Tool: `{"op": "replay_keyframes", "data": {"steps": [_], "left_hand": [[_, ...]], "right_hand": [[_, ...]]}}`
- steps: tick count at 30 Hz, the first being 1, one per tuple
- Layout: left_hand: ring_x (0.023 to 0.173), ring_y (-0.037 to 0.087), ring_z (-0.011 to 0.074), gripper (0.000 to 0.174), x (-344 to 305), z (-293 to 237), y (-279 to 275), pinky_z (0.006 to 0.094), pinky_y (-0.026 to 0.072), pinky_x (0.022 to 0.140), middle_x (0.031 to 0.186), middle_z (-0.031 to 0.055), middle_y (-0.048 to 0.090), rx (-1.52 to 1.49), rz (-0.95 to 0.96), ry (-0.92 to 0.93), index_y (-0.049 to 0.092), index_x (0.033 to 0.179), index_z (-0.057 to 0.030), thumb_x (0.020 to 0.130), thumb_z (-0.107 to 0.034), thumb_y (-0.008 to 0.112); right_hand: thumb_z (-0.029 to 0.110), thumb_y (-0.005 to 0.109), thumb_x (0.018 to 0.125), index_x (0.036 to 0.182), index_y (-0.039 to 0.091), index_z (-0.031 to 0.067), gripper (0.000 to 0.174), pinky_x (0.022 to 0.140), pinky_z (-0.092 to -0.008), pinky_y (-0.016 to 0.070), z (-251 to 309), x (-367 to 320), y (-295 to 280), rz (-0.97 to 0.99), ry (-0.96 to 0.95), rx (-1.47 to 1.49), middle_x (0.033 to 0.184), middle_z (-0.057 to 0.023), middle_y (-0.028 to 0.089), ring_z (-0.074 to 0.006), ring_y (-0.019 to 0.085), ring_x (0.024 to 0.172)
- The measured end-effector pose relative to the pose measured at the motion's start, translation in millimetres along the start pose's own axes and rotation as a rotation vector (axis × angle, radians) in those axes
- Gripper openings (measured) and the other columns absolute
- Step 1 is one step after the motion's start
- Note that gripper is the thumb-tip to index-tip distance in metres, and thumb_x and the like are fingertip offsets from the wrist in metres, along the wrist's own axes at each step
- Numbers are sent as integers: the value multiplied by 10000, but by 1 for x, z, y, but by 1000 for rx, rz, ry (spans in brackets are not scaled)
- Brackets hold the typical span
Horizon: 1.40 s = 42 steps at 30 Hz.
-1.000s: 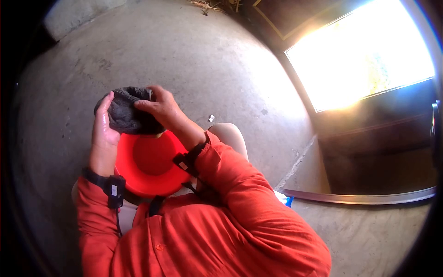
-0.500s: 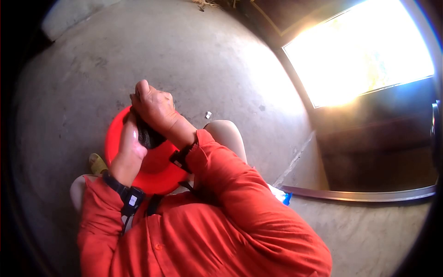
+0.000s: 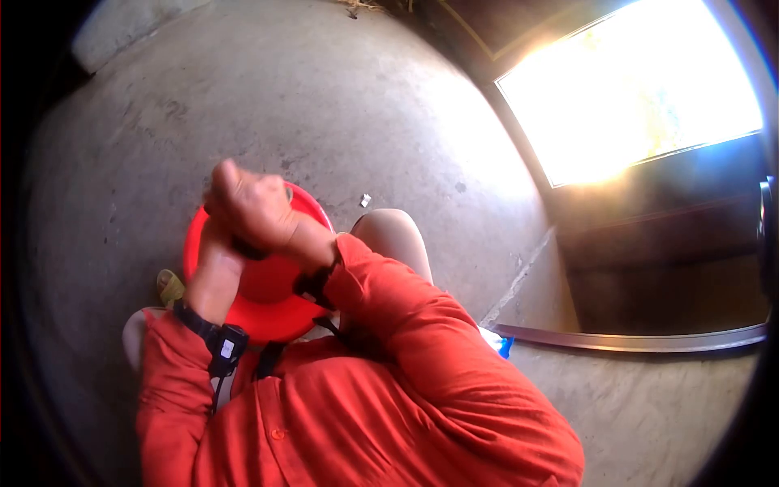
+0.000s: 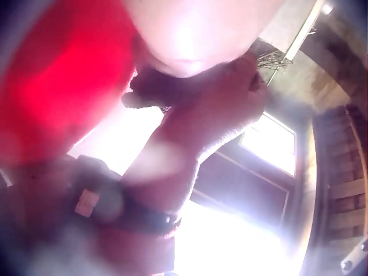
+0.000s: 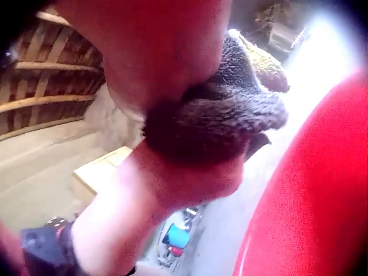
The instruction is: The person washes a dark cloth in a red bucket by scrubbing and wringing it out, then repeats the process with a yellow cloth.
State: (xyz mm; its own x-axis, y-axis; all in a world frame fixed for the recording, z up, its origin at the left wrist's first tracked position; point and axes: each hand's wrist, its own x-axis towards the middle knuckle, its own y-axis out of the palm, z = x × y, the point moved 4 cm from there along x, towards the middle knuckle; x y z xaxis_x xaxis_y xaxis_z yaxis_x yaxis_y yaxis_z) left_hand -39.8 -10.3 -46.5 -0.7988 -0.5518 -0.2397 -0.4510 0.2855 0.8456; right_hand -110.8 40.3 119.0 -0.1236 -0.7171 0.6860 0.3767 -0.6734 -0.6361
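Note:
A dark grey, fleecy cloth (image 5: 213,123) is bunched between my two hands above a red plastic basin (image 3: 272,321). My right hand (image 3: 258,209) grips it from above, its knuckles hiding most of the cloth in the head view. Lower and to the left, my left hand (image 3: 221,253) holds the same cloth, with its fingers hidden behind the right hand. In the right wrist view, loose folds stick out past the hands, and a yellowish patch (image 5: 267,69) shows at one end. The left wrist view has a dark end of cloth (image 4: 146,92) poking out between the hands.
Grey concrete floor (image 3: 389,105) surrounds the basin. A yellow-green slipper (image 3: 170,287) is left of it. The person's knee (image 3: 392,239) stands at the right. A small white scrap (image 3: 365,200) lies beyond the knee, and a metal door sill (image 3: 633,342) runs at far right.
The cloth was spread out between both hands beyond the basin; now it is bunched up over the basin. The right hand has come over the left, and both have lowered slightly since half a second ago.

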Motion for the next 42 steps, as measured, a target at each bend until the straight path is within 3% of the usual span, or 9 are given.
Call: {"op": "replay_keyframes", "data": {"steps": [1,4,7,13,21,26,30,37,42], "left_hand": [[1013,524,183,262,8,5,-27,340,427,916,1071,43,536,11,85,-7,508,1098,-104,979,-319,417],[1039,522,188,286,13,15,-63,348,420,935,1093,46,547,-107,211,-35,505,1121,-111,987,-337,390],[1105,526,218,356,-17,-2,30,379,423,968,1196,74,551,-80,-249,-24,494,1203,-101,982,-363,397],[1088,558,227,401,-17,-20,41,376,440,965,1185,86,589,-83,-253,-3,542,1198,-59,963,-370,452],[1000,594,176,369,-36,-38,77,318,487,865,1091,82,615,280,-166,-37,563,1138,-19,831,-183,682],[956,623,216,371,-35,-57,88,342,482,901,1055,94,649,60,-180,-124,594,1109,-22,836,-266,658],[951,616,233,367,-35,-74,94,354,482,885,1042,120,643,37,-94,-5,594,1093,14,872,-279,597],[998,612,213,338,-29,-76,80,339,468,921,1093,100,638,88,-179,-2,589,1118,-2,879,-240,616],[1070,549,194,460,-26,-59,84,334,422,953,1152,92,586,49,-156,-71,540,1171,-17,953,-419,482]], "right_hand": [[258,637,796,816,419,61,295,461,-404,457,11,-8,6,250,47,-67,626,-101,557,-299,601,558],[273,612,821,848,417,58,292,461,-428,456,11,-21,22,318,45,1,620,-118,560,-332,590,544],[272,562,857,875,405,36,284,608,-513,465,-27,-3,18,367,456,109,712,-232,603,-465,562,664],[310,574,857,961,500,34,304,721,-469,478,-56,-7,16,353,725,136,807,-239,632,-417,609,807],[376,589,876,1053,523,-21,440,763,-404,491,-65,-7,10,232,687,473,868,-243,645,-368,635,844],[500,552,878,1147,519,-34,599,808,-410,478,-71,-16,17,182,817,669,957,-269,628,-349,624,927],[552,470,908,1135,572,-19,623,776,-351,499,-54,-37,9,511,1054,1229,1001,-143,627,-219,605,893],[30,575,826,845,511,60,73,653,-342,527,-69,-13,-13,-198,1017,1564,839,-119,637,-199,626,782],[24,617,794,844,490,91,152,632,-302,511,-51,5,-23,-127,810,1338,782,-94,631,-196,628,713]]}}
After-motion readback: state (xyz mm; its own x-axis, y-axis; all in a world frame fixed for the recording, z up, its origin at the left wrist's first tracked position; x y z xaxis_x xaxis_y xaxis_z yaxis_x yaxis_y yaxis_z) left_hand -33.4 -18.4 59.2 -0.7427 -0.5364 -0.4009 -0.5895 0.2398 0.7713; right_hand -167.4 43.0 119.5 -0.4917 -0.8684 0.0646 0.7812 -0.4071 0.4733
